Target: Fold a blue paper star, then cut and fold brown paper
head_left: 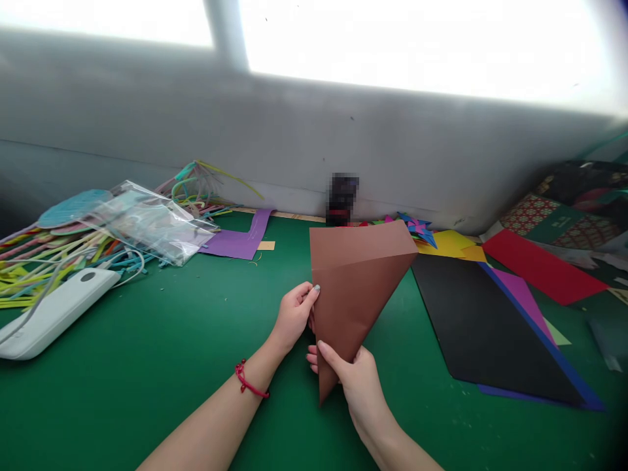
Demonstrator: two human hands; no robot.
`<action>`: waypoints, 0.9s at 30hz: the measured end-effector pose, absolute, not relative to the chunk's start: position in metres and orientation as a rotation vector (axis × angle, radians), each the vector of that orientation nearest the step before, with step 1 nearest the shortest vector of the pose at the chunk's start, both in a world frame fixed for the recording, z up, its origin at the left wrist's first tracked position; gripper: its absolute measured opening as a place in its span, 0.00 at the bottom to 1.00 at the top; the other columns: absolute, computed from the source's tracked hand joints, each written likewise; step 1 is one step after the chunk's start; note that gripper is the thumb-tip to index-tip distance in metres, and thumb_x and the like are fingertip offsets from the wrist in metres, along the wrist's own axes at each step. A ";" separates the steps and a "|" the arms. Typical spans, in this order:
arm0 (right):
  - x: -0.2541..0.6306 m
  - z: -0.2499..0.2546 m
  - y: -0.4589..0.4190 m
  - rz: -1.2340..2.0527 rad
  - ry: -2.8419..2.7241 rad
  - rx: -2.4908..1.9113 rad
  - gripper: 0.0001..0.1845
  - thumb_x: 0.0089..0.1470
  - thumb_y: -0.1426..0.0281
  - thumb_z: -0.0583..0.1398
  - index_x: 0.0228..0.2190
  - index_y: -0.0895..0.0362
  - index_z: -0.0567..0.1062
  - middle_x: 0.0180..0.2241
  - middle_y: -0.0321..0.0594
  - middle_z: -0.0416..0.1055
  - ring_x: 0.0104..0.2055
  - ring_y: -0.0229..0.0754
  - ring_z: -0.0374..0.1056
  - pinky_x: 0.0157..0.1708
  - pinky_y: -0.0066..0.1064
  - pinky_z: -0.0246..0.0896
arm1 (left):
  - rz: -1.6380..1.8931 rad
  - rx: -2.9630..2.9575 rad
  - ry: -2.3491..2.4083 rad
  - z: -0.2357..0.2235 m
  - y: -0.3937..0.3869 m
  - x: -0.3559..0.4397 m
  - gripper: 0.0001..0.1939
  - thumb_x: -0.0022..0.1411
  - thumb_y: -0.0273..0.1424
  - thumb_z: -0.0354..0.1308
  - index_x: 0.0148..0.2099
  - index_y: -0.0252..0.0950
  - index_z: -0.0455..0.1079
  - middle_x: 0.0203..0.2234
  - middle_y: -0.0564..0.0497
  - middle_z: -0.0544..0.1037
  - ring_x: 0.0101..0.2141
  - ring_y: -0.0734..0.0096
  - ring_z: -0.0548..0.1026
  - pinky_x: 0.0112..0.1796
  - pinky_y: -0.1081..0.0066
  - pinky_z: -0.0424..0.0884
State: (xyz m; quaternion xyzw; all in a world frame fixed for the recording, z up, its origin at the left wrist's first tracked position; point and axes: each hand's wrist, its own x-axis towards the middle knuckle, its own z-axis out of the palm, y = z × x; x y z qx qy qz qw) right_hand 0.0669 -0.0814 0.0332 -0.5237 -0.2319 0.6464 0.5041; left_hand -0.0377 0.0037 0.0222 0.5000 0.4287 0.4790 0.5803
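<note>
A brown sheet of paper [360, 281], folded into a pointed cone-like triangle, is held upright above the green table [161, 366]. My left hand [294, 314] pinches its left edge with thumb and fingers; a red bracelet is on that wrist. My right hand [353, 376] grips the lower part near the tip, thumb on the front face. Both hands are closed on the paper.
Black, blue and purple sheets [485, 327] lie to the right, with red [540, 265] and yellow paper [449, 243] behind. At left sit a white device [53, 311], a clear plastic bag [147, 222] over coloured strips, and a purple sheet [240, 239]. A grey wall runs behind.
</note>
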 end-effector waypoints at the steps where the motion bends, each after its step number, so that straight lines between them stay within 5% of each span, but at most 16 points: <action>1: 0.067 0.034 -0.081 1.566 -0.551 -1.274 0.27 0.38 0.62 0.66 0.37 0.69 0.72 0.30 0.53 0.75 0.34 0.53 0.72 0.36 0.43 0.68 | 1.120 1.168 1.010 0.022 0.004 -0.037 0.16 0.57 0.42 0.50 0.24 0.37 0.57 0.09 0.61 0.62 0.09 0.79 0.62 0.11 0.79 0.58; 27: 0.061 0.038 -0.083 1.750 -0.600 -1.240 0.29 0.35 0.58 0.66 0.35 0.68 0.71 0.32 0.55 0.74 0.36 0.53 0.72 0.38 0.44 0.66 | 1.228 1.115 1.080 0.014 0.012 -0.043 0.17 0.56 0.41 0.52 0.23 0.36 0.56 0.08 0.62 0.60 0.09 0.80 0.61 0.10 0.80 0.56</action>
